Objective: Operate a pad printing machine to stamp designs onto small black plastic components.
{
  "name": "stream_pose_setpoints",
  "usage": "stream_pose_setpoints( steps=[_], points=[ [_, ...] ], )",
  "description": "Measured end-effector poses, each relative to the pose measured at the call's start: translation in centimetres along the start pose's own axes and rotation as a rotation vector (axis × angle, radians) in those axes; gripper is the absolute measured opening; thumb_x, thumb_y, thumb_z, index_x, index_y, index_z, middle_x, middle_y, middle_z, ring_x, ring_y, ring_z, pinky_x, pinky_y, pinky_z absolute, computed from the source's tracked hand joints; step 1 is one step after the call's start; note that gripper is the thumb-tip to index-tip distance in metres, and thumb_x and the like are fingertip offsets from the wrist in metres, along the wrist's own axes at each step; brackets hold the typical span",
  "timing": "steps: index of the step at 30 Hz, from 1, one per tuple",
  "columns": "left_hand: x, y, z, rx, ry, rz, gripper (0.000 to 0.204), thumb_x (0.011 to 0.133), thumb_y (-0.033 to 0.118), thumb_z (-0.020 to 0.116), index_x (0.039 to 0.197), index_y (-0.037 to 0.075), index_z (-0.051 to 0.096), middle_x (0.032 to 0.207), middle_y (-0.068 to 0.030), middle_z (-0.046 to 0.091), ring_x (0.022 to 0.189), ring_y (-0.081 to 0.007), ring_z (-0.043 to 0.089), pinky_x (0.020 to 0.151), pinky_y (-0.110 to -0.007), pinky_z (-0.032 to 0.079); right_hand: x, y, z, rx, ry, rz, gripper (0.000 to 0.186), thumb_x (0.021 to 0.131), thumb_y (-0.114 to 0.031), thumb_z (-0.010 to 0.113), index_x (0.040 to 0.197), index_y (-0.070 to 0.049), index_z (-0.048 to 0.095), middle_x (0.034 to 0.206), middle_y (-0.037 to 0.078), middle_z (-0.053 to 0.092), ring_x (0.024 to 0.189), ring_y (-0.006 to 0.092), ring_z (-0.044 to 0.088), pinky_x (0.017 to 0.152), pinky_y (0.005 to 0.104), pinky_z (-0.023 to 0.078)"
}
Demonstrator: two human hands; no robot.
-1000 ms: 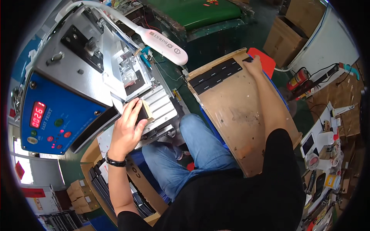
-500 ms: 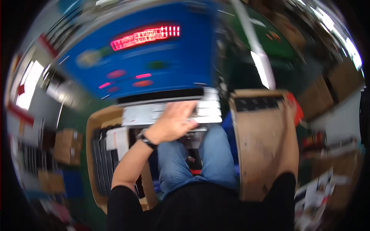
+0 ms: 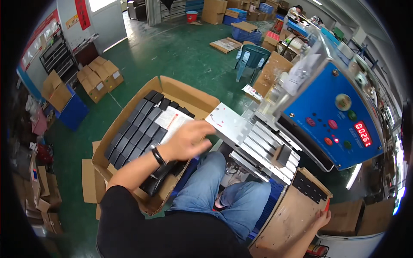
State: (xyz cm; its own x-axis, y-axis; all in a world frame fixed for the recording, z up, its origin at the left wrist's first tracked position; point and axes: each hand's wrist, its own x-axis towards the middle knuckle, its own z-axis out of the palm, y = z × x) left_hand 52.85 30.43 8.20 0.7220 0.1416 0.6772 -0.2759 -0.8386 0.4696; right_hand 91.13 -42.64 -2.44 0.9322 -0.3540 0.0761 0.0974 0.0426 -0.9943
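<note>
My left hand (image 3: 189, 139), with a dark band at the wrist, hovers between the cardboard box (image 3: 112, 125) and the white plate (image 3: 228, 122) of the machine. It looks empty, thumb and fingers apart and slightly blurred. Black rectangular parts (image 3: 140, 129) fill the box in rows, and a white paper sheet (image 3: 173, 121) lies on them. My right hand (image 3: 319, 221) is at the right edge of a brown board (image 3: 288, 215), beside a red piece (image 3: 328, 204). Its fingers are curled; what they hold is hidden. Flat black pieces (image 3: 309, 189) lie at the board's far end.
A blue control panel (image 3: 329, 116) with buttons and a red lit display stands at the right. A dark block (image 3: 282, 155) sits on the machine's grooved metal bed (image 3: 262, 148). Farther off are a green chair (image 3: 254, 58), cardboard cartons (image 3: 101, 77) and a person (image 3: 294, 13).
The view has turned left, so the machine now appears farther right. My left hand has moved from over the machine's white plate toward the box. My right hand remains by the red piece.
</note>
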Motion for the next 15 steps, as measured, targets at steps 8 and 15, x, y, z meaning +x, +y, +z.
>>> stream_pose_setpoints(
  steps=[8,15],
  points=[
    [-3.3,-14.2,-12.5,0.278,0.309,-0.501,0.028,0.097,0.016,0.071,0.121,0.002,0.076,0.112,-0.0118,0.076,0.100,-0.0271,0.071,0.091,-0.036,0.057,-8.5,-4.1,1.4,-0.182,-0.073,-0.036,0.041,0.105,-0.002,0.058,0.146,0.001,0.059,0.132,0.016,0.066,0.087,0.0163,0.066,0.080,0.0243,0.056],
    [-6.5,-21.5,-15.0,0.449,0.111,-0.827,0.042,0.098,0.031,0.070,0.130,0.004,0.077,0.123,-0.0159,0.076,0.112,-0.0334,0.073,0.098,-0.041,0.058,-11.2,-8.7,4.7,-0.219,-0.147,-0.056,0.036,0.107,-0.002,0.057,0.143,0.002,0.061,0.127,0.014,0.068,0.086,0.0138,0.065,0.080,0.0233,0.054]
  ],
)
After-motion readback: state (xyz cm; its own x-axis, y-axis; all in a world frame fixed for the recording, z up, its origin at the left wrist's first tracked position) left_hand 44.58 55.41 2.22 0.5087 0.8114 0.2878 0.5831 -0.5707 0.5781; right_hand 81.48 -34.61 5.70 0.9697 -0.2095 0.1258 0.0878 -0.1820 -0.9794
